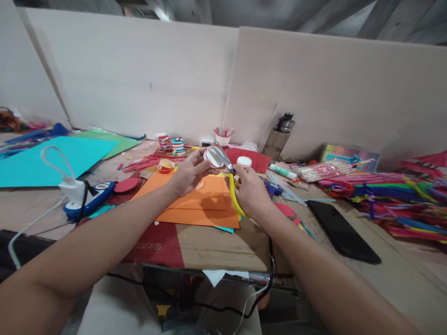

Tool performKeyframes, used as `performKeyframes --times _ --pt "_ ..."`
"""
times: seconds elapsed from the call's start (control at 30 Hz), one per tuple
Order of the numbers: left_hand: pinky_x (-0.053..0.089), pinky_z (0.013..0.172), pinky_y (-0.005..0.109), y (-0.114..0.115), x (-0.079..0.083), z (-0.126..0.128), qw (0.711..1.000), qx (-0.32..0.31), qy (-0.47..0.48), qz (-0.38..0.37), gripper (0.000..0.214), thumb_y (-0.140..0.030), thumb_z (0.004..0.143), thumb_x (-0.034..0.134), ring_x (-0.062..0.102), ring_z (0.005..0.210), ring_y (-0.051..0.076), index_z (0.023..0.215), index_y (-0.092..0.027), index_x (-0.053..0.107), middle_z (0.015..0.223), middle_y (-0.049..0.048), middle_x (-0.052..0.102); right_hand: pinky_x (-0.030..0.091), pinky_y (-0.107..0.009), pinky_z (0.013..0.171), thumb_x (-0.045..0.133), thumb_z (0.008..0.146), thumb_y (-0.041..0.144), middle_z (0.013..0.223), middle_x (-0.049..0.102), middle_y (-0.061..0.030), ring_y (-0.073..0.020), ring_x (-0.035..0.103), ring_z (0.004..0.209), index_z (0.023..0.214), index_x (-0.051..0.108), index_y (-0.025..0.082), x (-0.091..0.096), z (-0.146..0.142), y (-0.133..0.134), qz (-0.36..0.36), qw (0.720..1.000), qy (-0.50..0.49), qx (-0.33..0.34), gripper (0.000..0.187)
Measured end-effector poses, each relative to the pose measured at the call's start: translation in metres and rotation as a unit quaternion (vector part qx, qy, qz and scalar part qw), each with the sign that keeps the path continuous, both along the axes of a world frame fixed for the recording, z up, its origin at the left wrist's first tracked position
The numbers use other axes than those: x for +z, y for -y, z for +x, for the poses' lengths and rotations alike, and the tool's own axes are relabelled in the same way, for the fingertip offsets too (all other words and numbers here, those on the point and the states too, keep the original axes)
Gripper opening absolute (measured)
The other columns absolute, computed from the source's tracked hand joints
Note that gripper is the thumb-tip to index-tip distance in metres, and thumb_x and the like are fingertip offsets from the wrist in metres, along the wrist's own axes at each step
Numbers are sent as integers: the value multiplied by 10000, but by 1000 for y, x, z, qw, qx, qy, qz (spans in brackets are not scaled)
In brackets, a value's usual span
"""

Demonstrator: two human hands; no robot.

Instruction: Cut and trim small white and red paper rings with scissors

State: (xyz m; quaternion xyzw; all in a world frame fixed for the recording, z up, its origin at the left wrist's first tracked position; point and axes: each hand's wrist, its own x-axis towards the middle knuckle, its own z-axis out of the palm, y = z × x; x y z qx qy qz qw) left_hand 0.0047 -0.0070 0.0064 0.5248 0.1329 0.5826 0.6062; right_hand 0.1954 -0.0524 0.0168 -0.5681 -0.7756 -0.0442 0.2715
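Observation:
My left hand [188, 173] is closed on a small white paper disc [210, 157], held up above the orange paper sheets [202, 200]. My right hand [250, 191] grips yellow-handled scissors [232, 186]. Their metal blades [222, 158] point up and left and meet the disc. Both hands hover over the middle of the cardboard-covered table [216, 246].
A white cap [244, 161] and red paper [249, 158] lie behind the hands. A blue glue gun [89, 199] with white cable sits left, teal paper [45, 160] beyond. A black phone [342, 230], piled coloured pipe cleaners [394, 200], a bottle [279, 135] and a glue tube [282, 171] are right.

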Motion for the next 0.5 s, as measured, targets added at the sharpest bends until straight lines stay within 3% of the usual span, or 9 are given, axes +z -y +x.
performKeyframes --times 0.5 --pt "562 698 237 2 6 -1 999 -10 28 -13 468 -367 740 806 731 863 172 1112 -180 591 1012 56 727 416 -308 714 488 900 225 1049 643 -140 -245 606 850 1299 571 186 7 -1 3 -15 997 62 -33 410"
